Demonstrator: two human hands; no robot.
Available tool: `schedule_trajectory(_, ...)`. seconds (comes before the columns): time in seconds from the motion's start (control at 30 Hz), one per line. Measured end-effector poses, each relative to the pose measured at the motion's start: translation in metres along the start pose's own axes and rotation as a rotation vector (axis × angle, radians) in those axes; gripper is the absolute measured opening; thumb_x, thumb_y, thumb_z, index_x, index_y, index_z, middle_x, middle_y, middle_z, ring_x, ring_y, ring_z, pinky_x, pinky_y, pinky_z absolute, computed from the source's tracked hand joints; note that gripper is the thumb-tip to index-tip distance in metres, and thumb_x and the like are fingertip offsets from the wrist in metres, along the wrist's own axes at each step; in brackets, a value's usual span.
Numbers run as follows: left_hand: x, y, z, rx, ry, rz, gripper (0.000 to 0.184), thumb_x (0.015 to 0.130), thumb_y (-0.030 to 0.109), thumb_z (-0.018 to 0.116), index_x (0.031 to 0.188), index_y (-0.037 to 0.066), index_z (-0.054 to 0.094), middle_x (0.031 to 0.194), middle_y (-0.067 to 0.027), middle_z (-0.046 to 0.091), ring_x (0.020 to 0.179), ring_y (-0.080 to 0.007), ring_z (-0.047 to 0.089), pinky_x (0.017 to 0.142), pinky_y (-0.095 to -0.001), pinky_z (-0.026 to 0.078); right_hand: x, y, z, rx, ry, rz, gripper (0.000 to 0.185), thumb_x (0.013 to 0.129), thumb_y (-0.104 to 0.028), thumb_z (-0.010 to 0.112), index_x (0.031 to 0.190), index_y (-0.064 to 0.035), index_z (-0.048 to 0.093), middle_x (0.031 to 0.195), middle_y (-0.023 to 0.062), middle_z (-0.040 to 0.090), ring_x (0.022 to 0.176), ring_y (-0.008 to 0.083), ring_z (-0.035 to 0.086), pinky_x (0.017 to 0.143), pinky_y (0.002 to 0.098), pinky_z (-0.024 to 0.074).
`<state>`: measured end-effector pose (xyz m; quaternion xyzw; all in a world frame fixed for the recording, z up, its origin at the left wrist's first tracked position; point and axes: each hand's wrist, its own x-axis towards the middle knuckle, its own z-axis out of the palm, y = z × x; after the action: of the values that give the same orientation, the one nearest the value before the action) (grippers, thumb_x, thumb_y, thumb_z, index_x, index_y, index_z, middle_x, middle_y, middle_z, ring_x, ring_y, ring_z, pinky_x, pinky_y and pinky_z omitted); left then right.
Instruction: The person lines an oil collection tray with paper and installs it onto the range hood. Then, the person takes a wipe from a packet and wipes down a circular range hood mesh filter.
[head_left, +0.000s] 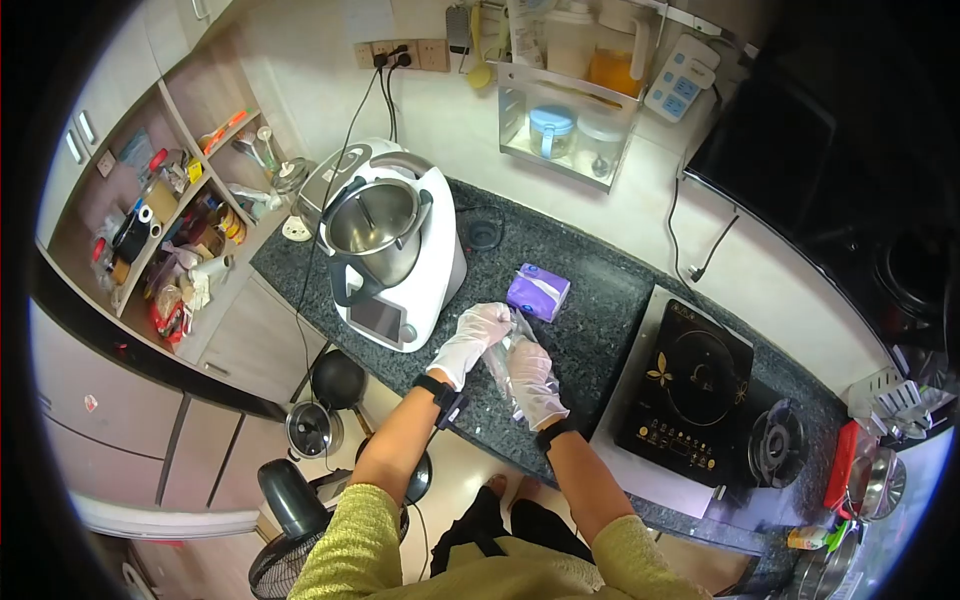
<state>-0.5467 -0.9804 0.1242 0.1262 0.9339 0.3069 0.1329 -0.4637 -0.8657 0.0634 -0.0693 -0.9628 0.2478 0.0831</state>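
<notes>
Both gloves point(456, 357) were on.
Near the counter's point(600, 300) front edge, left hand point(484, 328) and right hand point(530, 372) seemingly pinched a bag point(499, 372), its opening unseen.

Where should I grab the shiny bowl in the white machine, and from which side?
Best by its dark handle, I think, coming from the front left. The handle sticks out there from the wall of the shiny bowl, so fingers could probably wrap round it. The white machine surrounds much of the rest.
</notes>
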Motion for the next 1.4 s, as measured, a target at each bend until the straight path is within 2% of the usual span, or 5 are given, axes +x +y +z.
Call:
schedule_trajectory(0.3,0.015,-0.007,0.015,-0.010,0.053,0.030,0.013,0.081,0.025,0.062,0.087,0.015,0.067,0.085,-0.0102,0.070,0.084,-0.0291,0.068,0.074,-0.0402,0.052,0.015,0.000,0.012,-0.084,-0.102,0.191,0.020,0.086,-0.021,0.058,0.084,-0.0060,0.070,0.084,0.0203,0.069,0.081,0.0349,0.068,0.069,0.0445,0.0541)
schedule_trajectory(0.83,-0.002,-0.005,0.001,-0.153,0.011,-0.027,0.020,0.081,0.025,0.069,0.092,0.009,0.067,0.090,-0.0116,0.070,0.085,-0.0281,0.067,0.074,-0.0369,0.052,0.029,-0.011,0.015,-0.237,-0.238,0.083,0.019,0.090,-0.024,0.057,0.094,-0.0126,0.072,0.088,0.0086,0.073,0.080,0.0291,0.071,0.069,0.0401,0.0566)
schedule_trajectory(0.93,-0.004,-0.010,0.005,-0.193,0.068,0.020,0.020,0.080,0.025,0.069,0.093,0.009,0.068,0.089,-0.0115,0.070,0.083,-0.0271,0.068,0.074,-0.0362,0.052,0.028,-0.014,0.007,-0.238,-0.283,0.152,0.019,0.089,-0.024,0.057,0.093,-0.0119,0.072,0.089,0.0092,0.073,0.083,0.0280,0.071,0.072,0.0393,0.0564)
schedule_trajectory(1.23,0.000,-0.009,0.005,-0.185,0.036,-0.029,0.018,0.080,0.025,0.069,0.091,0.011,0.069,0.086,-0.0099,0.070,0.081,-0.0254,0.068,0.074,-0.0360,0.052,0.020,0.006,0.019,0.132,-0.033,0.201,0.034,0.083,-0.032,0.060,0.087,0.0009,0.066,0.084,0.0249,0.067,0.077,0.0414,0.066,0.069,0.0492,0.0533)
schedule_trajectory(1.4,0.001,-0.012,0.006,-0.102,0.094,0.036,0.017,0.079,0.025,0.068,0.089,0.011,0.068,0.083,-0.0114,0.069,0.077,-0.0260,0.068,0.070,-0.0364,0.052,0.016,-0.014,-0.007,0.098,-0.008,0.181,0.023,0.083,-0.023,0.055,0.084,-0.0028,0.066,0.080,0.0230,0.067,0.077,0.0402,0.066,0.070,0.0491,0.0531)
